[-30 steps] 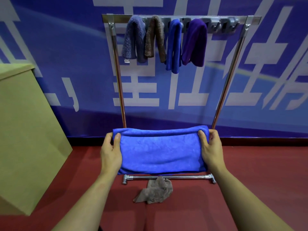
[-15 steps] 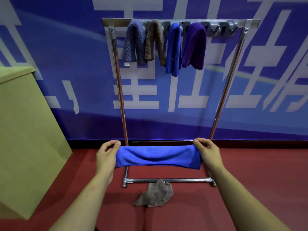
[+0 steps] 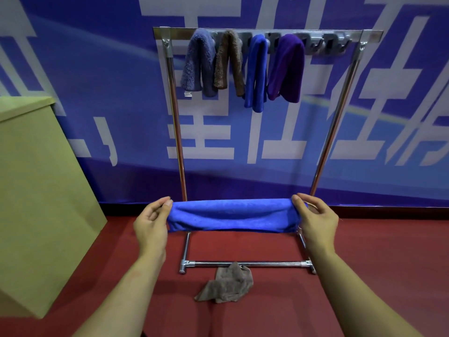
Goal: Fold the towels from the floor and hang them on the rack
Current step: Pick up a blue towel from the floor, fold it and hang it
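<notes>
— Blue microfibre, is that what is stretched between the hands?

— Yes. A blue towel [image 3: 232, 215] hangs as a narrow folded band between the two hands, held up in the air above the red floor [image 3: 364, 276]. The left hand [image 3: 151, 223] pinches its left end between thumb and curled fingers; the right hand [image 3: 315, 218] grips the right end the same way, thumb on top. Both hands are closed on cloth, neither one loose.

— And what lies below the hands?

— Nearer the person than the hands, between the two forearms, a crumpled brown towel [image 3: 224, 284] lies on the floor. It touches the front base bar of the rack [image 3: 323, 147], partly draped against it.

— Where is the rack from the hands?

— Directly beyond them. Its two chrome uprights rise just behind the held towel, one past each hand, and the top bar sits well above the hands. Four towels hang there, all on the left and middle part: a grey-blue fluffy towel [image 3: 199, 62] farthest left, then a brown fluffy towel [image 3: 229, 62], a bright blue hanging towel [image 3: 255, 74], and a purple towel [image 3: 286, 69]. The stretch of bar above the right hand shows grey hooks [image 3: 325, 45] with nothing on them.

— Anything else about?

— A tan box [image 3: 36, 190] stands to the left of the left hand, well apart from it. Behind the rack is a blue banner [image 3: 97, 93] with large white characters.
</notes>
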A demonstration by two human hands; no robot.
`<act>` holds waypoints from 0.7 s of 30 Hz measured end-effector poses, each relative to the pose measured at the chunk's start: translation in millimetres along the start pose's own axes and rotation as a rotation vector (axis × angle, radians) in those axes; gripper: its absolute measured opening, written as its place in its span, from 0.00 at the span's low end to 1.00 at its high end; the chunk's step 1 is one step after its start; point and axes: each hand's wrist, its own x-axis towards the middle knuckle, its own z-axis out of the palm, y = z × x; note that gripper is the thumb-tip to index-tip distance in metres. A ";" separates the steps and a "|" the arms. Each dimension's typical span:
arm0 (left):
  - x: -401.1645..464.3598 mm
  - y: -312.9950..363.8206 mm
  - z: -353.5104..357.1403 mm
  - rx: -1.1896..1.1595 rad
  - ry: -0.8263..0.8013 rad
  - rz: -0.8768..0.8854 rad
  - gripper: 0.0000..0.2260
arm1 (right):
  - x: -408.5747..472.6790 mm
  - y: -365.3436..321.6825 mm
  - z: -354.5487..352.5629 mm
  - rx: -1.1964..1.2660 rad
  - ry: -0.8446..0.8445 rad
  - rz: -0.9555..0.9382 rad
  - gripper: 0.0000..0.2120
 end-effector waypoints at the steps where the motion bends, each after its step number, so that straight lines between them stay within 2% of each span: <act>1: -0.1 -0.3 -0.1 -0.001 0.001 0.008 0.06 | -0.7 -1.1 0.4 0.012 0.006 -0.007 0.05; 7: -1.2 -1.1 -0.3 0.111 -0.030 0.117 0.05 | 0.6 2.9 1.5 -0.005 -0.005 0.020 0.03; 11: -0.4 -6.2 -1.2 0.182 -0.064 0.088 0.05 | 6.7 13.7 2.1 -0.083 -0.064 0.065 0.01; 16: 1.1 -13.6 -4.9 0.170 -0.146 -0.102 0.12 | 9.6 21.2 -0.1 -0.262 -0.205 0.135 0.17; 21: 4.5 -17.7 -3.7 0.043 -0.082 -0.252 0.23 | 13.4 23.9 -4.3 -0.189 -0.119 0.191 0.23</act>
